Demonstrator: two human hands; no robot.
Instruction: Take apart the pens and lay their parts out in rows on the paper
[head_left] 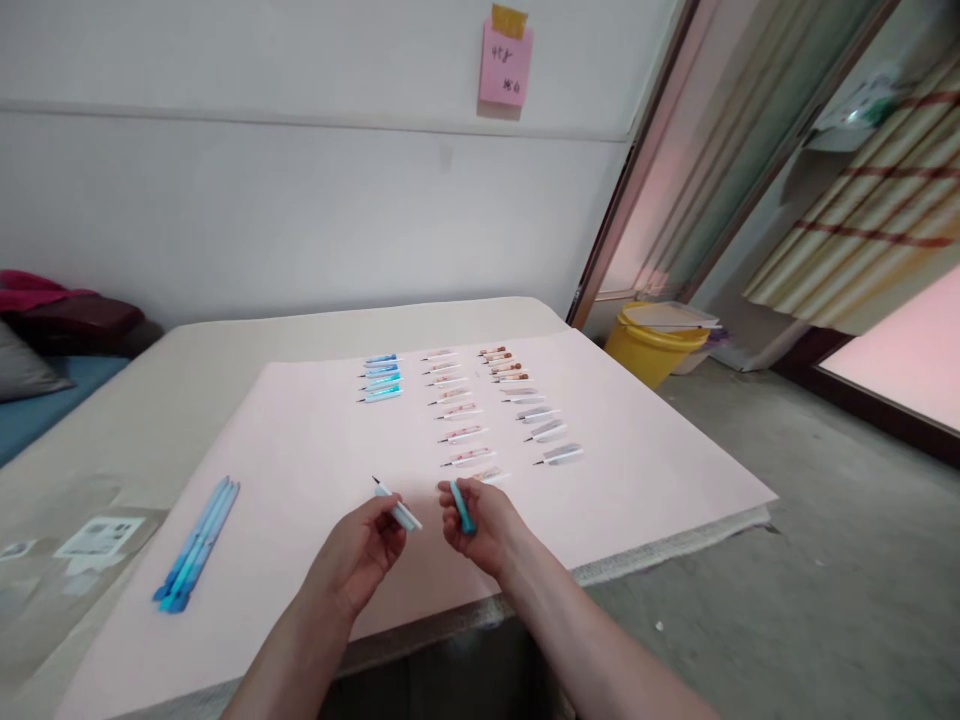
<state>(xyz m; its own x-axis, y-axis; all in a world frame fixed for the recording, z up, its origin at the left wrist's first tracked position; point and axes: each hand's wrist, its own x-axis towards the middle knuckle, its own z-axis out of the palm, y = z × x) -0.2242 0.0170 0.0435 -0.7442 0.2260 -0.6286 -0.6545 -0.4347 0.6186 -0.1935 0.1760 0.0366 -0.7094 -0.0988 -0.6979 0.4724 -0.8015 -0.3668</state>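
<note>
My left hand (367, 550) is closed in a pinch on a slim white pen refill (384, 489) with a dark tip, and a pale blue piece lies along it between the fingers. A short teal pen part (462, 508), perhaps a cap or upper barrel, is in the curled fingers of my right hand (487, 525). Both hands are held above the front of the pink sheet (322, 440), a small gap apart. To the left lie blue pens (199, 545) side by side.
Beyond my hands are columns of pen parts paired with refills: blue ones (382, 380), pink-patterned ones (459, 410), brown-topped ones (506, 366) and grey ones (551, 430). Clear plastic packaging (60, 570) lies left. A yellow bucket (656, 345) stands on the floor behind the table's right side.
</note>
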